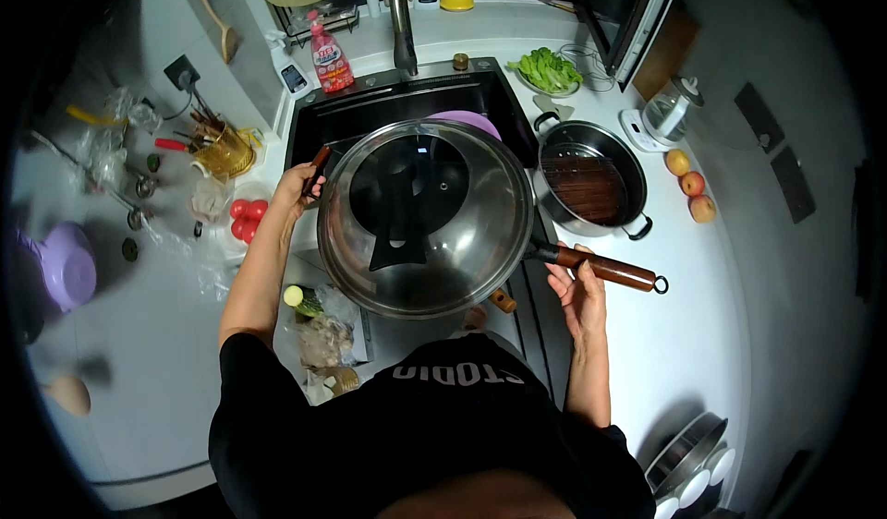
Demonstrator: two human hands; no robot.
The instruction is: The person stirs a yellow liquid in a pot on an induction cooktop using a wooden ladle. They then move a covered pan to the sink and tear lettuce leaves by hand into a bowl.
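A large wok, topped by a domed steel lid (478, 235) with a dark glass centre, is held up in front of me. My left hand (298, 186) grips its short wooden side handle (319, 166). On the other side, my right hand (582, 294) holds the long brown wooden handle (617, 270) near its base, thumb and fingers around it. A black upright knob (398, 228) stands on the lid. Below the lid's rim pokes a wooden handle end (503, 301); what it belongs to is hidden. The lid covers the wok's inside.
Behind the wok lies a black sink (513, 103) with a purple basin (471, 121) and a faucet (402, 34). To the right stand a steel pot (636, 173), a plate of lettuce (547, 70) and a glass kettle (669, 114). Tomatoes (248, 218) sit at left.
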